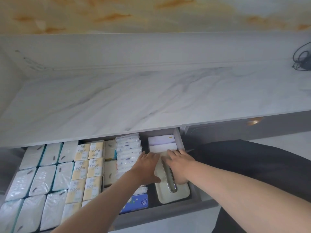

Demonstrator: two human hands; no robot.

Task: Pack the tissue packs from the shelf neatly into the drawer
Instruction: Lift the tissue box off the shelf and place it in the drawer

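**Head view: left hand [148,167] and right hand [180,163] flat on the tissue box [173,192] in the drawer [168,214]**

Looks down across a pale marble bench [151,98] into the pulled-out drawer, which fills the lower half of the frame.

Shows the left hand at lower centre, fingers straight and pointing up-frame. Has them laid along the tissue box's left edge, thumb spread rightward onto the lid. Grasps nothing; simply presses.

Shows the right hand just beside it, fingers spread flat over the box's far end. Has the fingertips reaching the nearer of two white flat packs [162,146] behind the box, and the palm's outer edge down along the box's right side. Is likewise released, resting on the box rather than clenched round it.

Shows the beige box, with its long metal slot, lying lengthwise in the drawer's right end. Has its near end close to the drawer front and its right side next to the grey drawer wall.

Shows tissue packs in the rest of the drawer:
- white packs [42,179] in tight rows at lower left;
- yellow "Face" packs [87,167] in two columns to their right;
- beige packs [110,165] next to those;
- small clear-wrapped packs [128,148] in a row at centre, just left of the left hand;
- a blue pack [141,201] near the drawer front, partly hidden under the left forearm.

Shows a black cable [302,59] coiled on the bench at the upper right edge of the frame.
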